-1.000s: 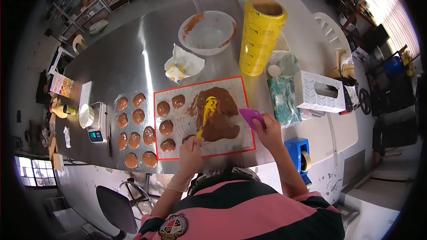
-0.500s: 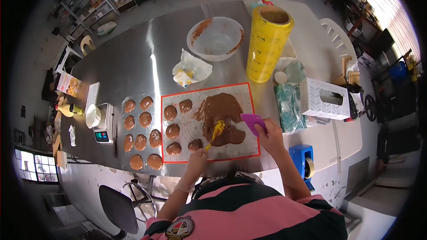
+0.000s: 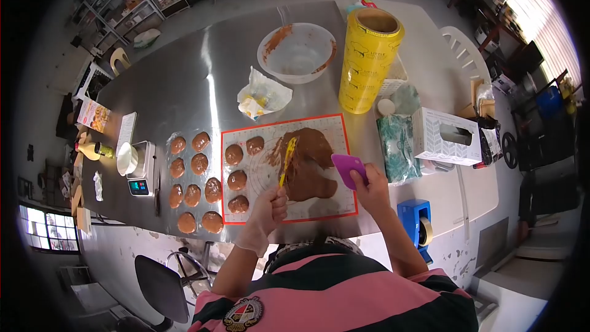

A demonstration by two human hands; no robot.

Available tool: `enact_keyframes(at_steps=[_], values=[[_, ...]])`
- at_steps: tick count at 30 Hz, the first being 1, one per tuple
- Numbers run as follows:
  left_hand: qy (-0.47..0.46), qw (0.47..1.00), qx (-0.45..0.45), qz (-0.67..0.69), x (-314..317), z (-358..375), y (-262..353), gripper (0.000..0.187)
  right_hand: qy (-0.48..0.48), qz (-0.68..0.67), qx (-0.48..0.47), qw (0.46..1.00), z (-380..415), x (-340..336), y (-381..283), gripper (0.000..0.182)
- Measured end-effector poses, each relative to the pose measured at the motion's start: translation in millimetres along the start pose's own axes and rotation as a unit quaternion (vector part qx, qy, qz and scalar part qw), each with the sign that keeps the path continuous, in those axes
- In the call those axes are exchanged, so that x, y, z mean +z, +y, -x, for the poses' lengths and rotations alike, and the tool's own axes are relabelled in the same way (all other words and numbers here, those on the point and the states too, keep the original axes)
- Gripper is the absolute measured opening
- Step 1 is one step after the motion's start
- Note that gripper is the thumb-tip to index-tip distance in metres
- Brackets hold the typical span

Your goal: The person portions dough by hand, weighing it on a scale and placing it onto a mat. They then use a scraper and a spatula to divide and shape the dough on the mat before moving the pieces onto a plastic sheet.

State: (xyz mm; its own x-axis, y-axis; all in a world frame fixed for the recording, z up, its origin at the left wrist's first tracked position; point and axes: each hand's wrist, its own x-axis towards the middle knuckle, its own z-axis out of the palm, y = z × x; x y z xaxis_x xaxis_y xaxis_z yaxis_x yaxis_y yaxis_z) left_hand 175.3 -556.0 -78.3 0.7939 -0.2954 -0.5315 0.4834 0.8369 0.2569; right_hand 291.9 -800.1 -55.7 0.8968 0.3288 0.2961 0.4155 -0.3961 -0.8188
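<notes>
My left hand (image 3: 268, 212), in a clear glove, is closed round the handle of a yellow spatula (image 3: 287, 161). The chocolate-smeared blade points away over a brown chocolate-coloured spread (image 3: 313, 178) on the red-bordered baking mat (image 3: 319, 212). In my right hand (image 3: 372, 189) is a purple scraper (image 3: 345, 167), held above the mat's right edge, apart from the spread. Several round brown portions (image 3: 236, 179) sit along the mat's left side. One more by the front edge is now hidden behind my left hand. More glossy brown rounds (image 3: 198, 163) lie on clear film to the left.
Behind the mat are a smeared bowl (image 3: 297, 55) and a crumpled wrapper (image 3: 265, 95). A tall yellow roll of film (image 3: 370, 61) stands at back right. A kitchen scale (image 3: 142, 169) is on the left; a tissue box (image 3: 447, 136) and blue tape dispenser (image 3: 415, 224) are on the right.
My left hand has risen and moved slightly away from me; the spatula has swung from the spread's middle to its left side, now more upright. My right hand and the scraper have barely moved.
</notes>
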Motion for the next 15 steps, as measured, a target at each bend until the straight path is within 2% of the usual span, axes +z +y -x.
enact_keyframes(at_steps=[1, 2, 4, 5, 6, 8, 9, 11, 15], values=[[-0.086, 0.989, -0.004, 0.124, -8.9, -5.8, -7.2, 0.015, 0.007, -0.010, 0.013, 1.000, 4.2, 4.8, -2.4, 0.014], [-0.086, 0.989, -0.006, 0.118, -7.8, -7.1, -12.2, 0.015, 0.015, -0.020, 0.026, 0.999, 7.9, 10.5, -4.9, 0.013], [-0.063, 0.947, -0.045, 0.312, 3.1, -9.1, -23.0, 0.017, 0.013, -0.023, 0.012, 1.000, 18.0, 29.7, -6.5, 0.013], [-0.068, 0.938, -0.061, 0.334, 2.3, -10.9, -27.0, 0.016, 0.003, -0.025, -0.004, 1.000, 23.2, 39.0, -6.7, 0.013], [-0.068, 0.938, -0.065, 0.334, -0.6, -13.5, -30.2, 0.016, 0.005, -0.022, -0.001, 1.000, 26.6, 47.6, -7.8, 0.013], [-0.067, 0.959, -0.050, 0.269, -7.0, -16.2, -34.0, 0.018, -0.014, -0.005, -0.100, 0.995, 29.5, 63.2, -10.9, 0.014], [-0.065, 0.960, -0.048, 0.270, -6.9, -14.6, -34.0, 0.018, -0.015, -0.008, -0.100, 0.995, 29.7, 67.9, -12.8, 0.014], [-0.005, 0.979, -0.050, 0.198, -4.3, -14.1, -32.0, 0.024, -0.053, 0.035, -0.177, 0.982, 27.7, 74.8, -15.6, 0.017], [0.068, 0.987, -0.039, 0.141, 8.8, -11.5, -35.3, 0.030, -0.092, 0.081, -0.203, 0.971, 26.4, 86.4, -10.2, 0.024]])
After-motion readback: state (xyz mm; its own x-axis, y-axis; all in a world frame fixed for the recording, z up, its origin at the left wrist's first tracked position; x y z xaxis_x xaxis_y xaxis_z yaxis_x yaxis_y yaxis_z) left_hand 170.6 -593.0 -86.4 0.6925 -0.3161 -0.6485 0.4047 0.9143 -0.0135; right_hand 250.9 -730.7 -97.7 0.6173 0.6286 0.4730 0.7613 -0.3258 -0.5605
